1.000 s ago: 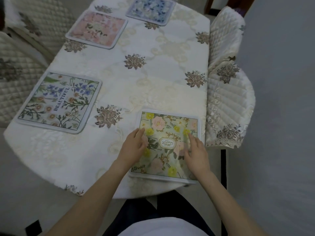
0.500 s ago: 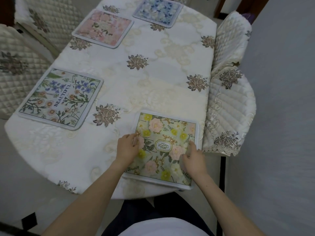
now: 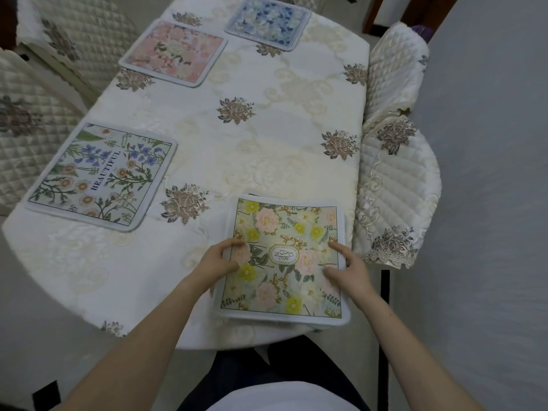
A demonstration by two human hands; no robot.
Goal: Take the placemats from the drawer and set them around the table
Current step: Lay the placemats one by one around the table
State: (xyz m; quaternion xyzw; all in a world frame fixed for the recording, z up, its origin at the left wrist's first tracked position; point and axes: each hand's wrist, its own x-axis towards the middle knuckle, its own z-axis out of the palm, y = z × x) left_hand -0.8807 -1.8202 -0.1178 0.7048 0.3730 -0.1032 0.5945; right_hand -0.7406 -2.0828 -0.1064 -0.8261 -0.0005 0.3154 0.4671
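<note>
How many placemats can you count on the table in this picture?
4. The yellow-flowered placemat lies at the near edge under both hands. The "BEAUTIFUL" placemat lies at the left edge, the pink placemat farther along it, and the blue placemat at the far end.

Two bare arms reached forward

The left hand (image 3: 218, 262) is set at one side with its fingers bent and its thumb laid on top. The right hand (image 3: 348, 269) is laid flat with straight fingers. Both forearms are stretched out.
</note>
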